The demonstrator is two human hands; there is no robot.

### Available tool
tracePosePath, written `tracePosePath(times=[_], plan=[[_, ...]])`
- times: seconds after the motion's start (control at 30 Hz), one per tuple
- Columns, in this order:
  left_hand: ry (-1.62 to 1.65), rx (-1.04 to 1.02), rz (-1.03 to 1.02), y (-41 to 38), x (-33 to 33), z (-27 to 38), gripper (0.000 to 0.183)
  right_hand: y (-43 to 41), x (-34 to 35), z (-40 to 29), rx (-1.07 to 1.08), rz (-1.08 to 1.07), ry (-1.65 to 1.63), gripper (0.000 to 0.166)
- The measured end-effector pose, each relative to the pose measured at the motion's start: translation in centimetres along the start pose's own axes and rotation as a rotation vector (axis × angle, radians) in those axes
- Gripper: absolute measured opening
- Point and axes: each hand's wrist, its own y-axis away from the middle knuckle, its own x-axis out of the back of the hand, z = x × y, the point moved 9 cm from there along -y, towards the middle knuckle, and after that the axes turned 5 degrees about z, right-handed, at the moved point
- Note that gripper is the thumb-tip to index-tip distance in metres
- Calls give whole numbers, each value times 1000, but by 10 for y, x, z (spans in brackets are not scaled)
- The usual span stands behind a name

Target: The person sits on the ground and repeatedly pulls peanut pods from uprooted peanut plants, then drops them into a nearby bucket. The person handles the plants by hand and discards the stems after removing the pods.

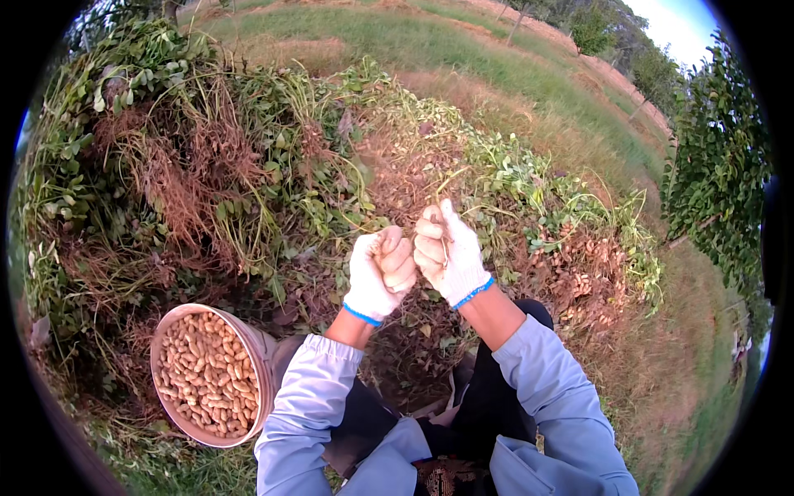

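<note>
My left hand (383,263), in a white knit glove with a blue cuff edge, is curled closed in front of me. Anything inside its fingers is hidden. Close beside it, my right hand (448,248) wears a matching glove, thumb up and fingers folded around a thin peanut plant stem (448,180). Part of the stem sticks up above the thumb. A pale bucket (268,353) stands at my left, tilted in the view, well filled with unshelled peanuts (208,375). Both hands are up and to the right of it, apart from its rim.
A tall heap of pulled peanut plants (186,167), with roots and leaves tangled, rises at the left and runs across the front. On the right lie plants with peanut pods (583,273) attached. Leafy branches (719,167) stand at the far right, with grass (446,43) behind.
</note>
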Motion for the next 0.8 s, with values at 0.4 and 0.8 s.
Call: tracePosePath(times=[0.4,0.8], plan=[[-1028,-783,733,89,-38,133,23,-2,32,-35,131,268,771,28],[-657,-302,608,97,-10,97,30,9,-7,-13,8,34,717,26]])
